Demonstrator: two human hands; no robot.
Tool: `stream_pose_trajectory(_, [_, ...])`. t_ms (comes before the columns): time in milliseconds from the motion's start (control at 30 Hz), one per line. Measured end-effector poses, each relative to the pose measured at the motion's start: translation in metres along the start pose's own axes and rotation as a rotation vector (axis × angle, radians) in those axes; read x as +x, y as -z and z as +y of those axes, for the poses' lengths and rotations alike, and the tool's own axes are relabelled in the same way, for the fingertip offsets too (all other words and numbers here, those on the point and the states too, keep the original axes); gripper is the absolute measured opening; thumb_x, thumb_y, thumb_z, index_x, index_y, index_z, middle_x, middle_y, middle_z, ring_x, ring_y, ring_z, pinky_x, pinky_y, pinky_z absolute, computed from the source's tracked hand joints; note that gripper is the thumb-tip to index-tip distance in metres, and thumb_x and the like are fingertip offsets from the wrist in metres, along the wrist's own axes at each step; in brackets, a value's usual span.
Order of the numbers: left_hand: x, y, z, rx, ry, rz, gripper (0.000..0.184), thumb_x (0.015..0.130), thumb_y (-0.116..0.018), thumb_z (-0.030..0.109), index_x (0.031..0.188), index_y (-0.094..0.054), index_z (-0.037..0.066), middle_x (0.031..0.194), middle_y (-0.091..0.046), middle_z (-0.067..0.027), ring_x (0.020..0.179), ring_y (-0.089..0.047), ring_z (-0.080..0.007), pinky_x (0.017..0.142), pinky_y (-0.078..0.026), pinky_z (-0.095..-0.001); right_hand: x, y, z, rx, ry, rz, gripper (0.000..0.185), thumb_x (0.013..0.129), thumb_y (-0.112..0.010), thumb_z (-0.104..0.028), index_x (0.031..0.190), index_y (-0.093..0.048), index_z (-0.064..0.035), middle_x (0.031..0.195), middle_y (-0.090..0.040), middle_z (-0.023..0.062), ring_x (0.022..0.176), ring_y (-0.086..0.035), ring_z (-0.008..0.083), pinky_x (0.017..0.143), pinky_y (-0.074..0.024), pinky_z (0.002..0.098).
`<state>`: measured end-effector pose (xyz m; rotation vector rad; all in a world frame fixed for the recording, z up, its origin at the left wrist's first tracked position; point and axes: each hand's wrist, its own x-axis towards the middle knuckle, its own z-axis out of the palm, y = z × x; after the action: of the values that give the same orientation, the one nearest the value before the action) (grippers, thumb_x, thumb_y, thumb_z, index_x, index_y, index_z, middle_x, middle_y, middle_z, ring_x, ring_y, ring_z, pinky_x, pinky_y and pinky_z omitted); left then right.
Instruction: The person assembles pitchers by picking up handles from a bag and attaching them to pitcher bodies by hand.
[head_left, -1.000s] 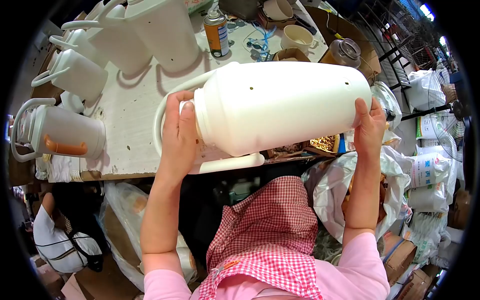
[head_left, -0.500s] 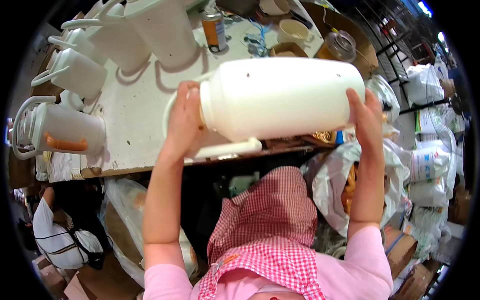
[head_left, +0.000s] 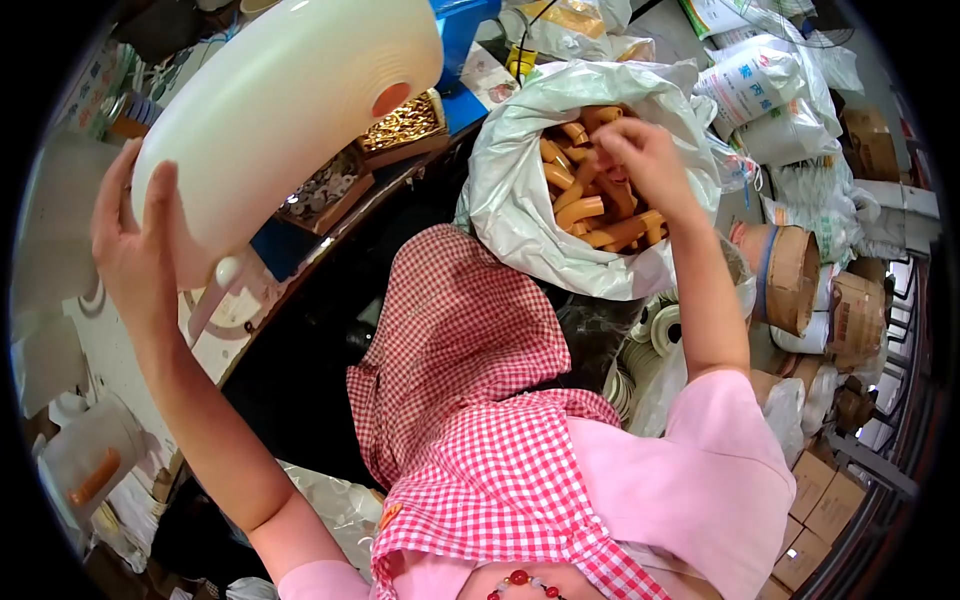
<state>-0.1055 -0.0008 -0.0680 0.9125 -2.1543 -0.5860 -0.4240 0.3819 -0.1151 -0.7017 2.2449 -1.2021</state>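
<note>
My left hand [head_left: 135,240] is wrapped round one end of a large white plastic jug [head_left: 290,110], which is tilted above the table's edge. An orange round spot shows near the jug's other end, and a pale handle [head_left: 215,295] is below it. My right hand [head_left: 650,165] is inside the mouth of a white plastic bag [head_left: 510,215]. Its fingers are bent down over a heap of orange-brown curved handles [head_left: 580,212]. The fingertips are blurred, and what they hold, if anything, cannot be made out.
On the table by the jug are a box of gold-coloured screws [head_left: 405,128] and a box of small metal washers [head_left: 325,190]. More white jugs [head_left: 95,455] stand at the left. Sacks [head_left: 755,85] and cardboard boxes [head_left: 820,500] are on the right.
My right hand has let go of the jug and moved into the bag of handles. The left hand alone holds the jug, now tilted, and the view has turned to the right.
</note>
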Motion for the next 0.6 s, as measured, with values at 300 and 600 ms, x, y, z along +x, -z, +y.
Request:
stream_pose_trajectory(300, [-0.003,-0.004,0.002,-0.222,0.124,-0.024,0.048,0.095,-0.073,0.031,0.132,-0.064,0.003,0.127,-0.066,-0.0126,0.112,-0.064,-0.0184,0.096,-0.051,-0.0284,-0.036,-0.001,0.047,-0.638,0.402,0.407,0.011,0.087,-0.063,-0.007,0.096,-0.067,-0.0025,0.095,-0.07,0.0143,0.081,-0.068,0.0316,0.075,-0.0542,0.0392])
stream_pose_trajectory(600, [0.0,-0.003,-0.004,-0.231,0.179,-0.042,0.05,0.092,-0.076,0.035,0.13,-0.066,0.004,0.125,-0.068,-0.0102,0.11,-0.065,-0.0174,0.096,-0.05,-0.028,-0.071,-0.093,0.072,0.342,-0.282,0.365,0.035,0.091,-0.074,-0.027,0.096,-0.067,0.0067,0.083,-0.068,0.0045,0.073,-0.059,0.0123,0.068,-0.0473,0.0279])
